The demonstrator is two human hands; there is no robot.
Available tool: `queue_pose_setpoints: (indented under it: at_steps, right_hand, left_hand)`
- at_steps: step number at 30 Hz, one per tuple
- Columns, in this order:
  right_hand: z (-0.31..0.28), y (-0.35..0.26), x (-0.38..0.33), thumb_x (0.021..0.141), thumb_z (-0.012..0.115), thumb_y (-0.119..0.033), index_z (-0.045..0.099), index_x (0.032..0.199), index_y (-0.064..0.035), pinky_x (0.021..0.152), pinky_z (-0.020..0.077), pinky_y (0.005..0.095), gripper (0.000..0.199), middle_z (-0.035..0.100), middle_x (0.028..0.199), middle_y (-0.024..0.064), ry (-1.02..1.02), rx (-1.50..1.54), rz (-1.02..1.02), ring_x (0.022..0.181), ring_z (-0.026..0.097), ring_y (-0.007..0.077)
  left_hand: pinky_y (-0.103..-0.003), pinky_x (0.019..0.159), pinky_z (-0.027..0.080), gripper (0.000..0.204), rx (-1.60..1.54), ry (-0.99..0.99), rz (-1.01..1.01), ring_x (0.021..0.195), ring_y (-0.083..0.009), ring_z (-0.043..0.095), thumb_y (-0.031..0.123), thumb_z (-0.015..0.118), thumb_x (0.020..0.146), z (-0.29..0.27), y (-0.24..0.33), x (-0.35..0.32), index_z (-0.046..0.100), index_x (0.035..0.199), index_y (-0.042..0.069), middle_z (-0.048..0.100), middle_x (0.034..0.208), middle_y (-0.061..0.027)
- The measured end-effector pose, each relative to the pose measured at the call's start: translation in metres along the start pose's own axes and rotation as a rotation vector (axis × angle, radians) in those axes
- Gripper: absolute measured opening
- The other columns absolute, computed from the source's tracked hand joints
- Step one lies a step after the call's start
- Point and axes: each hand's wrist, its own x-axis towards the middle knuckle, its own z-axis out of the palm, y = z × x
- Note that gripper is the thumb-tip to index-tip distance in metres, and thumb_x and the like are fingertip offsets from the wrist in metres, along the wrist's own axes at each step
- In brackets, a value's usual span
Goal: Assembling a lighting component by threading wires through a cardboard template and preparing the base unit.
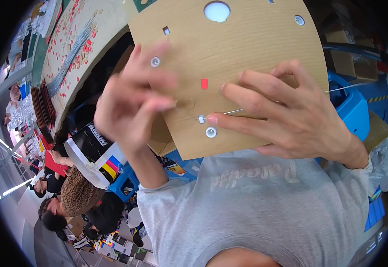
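A broad, tan, wood-grained panel fills the view from its centre toward 12 o'clock, in front of the grey T-shirt at 6 o'clock. The right hand comes in from 4 o'clock and lies over the panel with fingers bent and spread, not clenched. A thin, silvery wire runs on the panel under these fingers and sticks out past its edge toward 3 o'clock; whether they pinch it cannot be told. The lowest fingertip sits just beside a small, white, square-ish clip, and a round, white fitting lies near the clip at its 5 o'clock.

The left hand is at the panel's 9 o'clock edge, motion-blurred, with fingers apart; the blur leaves it unclear whether it grasps anything. A second round, white fitting shows beside its fingers. A small, flat, red rectangle lies on the panel between the two hands, and a large, round hole is near the panel's 12 o'clock.

Toward 10 o'clock, a pale worktop bears a bundle of thin, grey wires and scattered red pieces. A blue, plastic stool stands at 3 o'clock.
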Motion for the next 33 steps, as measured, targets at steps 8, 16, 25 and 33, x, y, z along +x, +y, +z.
queue_pose_setpoints:
  at_steps: [8, 16, 25, 33]
  right_hand:
    - [-0.003, 0.001, -0.003, 0.059, 0.081, -0.037, 0.066, 0.133, -0.0249, 0.086, 0.0441, 0.0375, 0.077, 0.058, 0.126, -0.0013, 0.033, -0.088, -0.010, 0.115, 0.056, 0.0180]
    - [-0.045, 0.005, -0.049, 0.096, 0.059, -0.054, 0.064, 0.074, 0.0010, 0.050, 0.0396, 0.0305, 0.059, 0.064, 0.079, 0.0121, 0.420, -0.029, -0.037, 0.064, 0.061, 0.0233]
    - [-0.026, 0.034, -0.101, 0.111, 0.039, -0.034, 0.063, 0.126, 0.0000, 0.065, 0.0453, 0.0256, 0.044, 0.069, 0.107, 0.0116, 0.912, 0.328, 1.114, 0.082, 0.063, 0.0150]
    - [-0.060, 0.107, -0.065, 0.102, 0.059, -0.016, 0.063, 0.136, -0.0053, 0.078, 0.0548, 0.0288, 0.035, 0.068, 0.123, 0.0109, 1.262, 1.080, 0.742, 0.097, 0.067, 0.0164]
  left_hand:
    - [-0.037, 0.100, 0.051, 0.021, 0.284, 0.345, -0.197, 0.116, -0.0294, 0.067, -0.006, 0.076, 0.084, 0.023, -0.013, 0.029, 0.062, 0.100, -0.002, 0.068, 0.125, -0.0223]
    - [-0.059, 0.109, 0.039, 0.046, 0.651, -0.425, 0.073, 0.131, -0.0503, 0.054, 0.027, 0.079, 0.083, 0.057, 0.063, 0.008, 0.068, 0.124, 0.009, 0.062, 0.138, -0.0230]
    - [-0.066, 0.116, 0.021, 0.081, 0.715, -0.600, -0.183, 0.150, -0.0500, 0.026, 0.057, 0.075, 0.079, 0.070, 0.067, 0.033, 0.055, 0.150, 0.024, 0.033, 0.161, -0.0241]
    - [-0.059, 0.120, 0.021, 0.085, 0.638, -0.568, -0.193, 0.152, -0.0430, 0.026, 0.053, 0.074, 0.082, 0.077, 0.060, 0.035, 0.046, 0.155, 0.019, 0.032, 0.163, -0.0206]
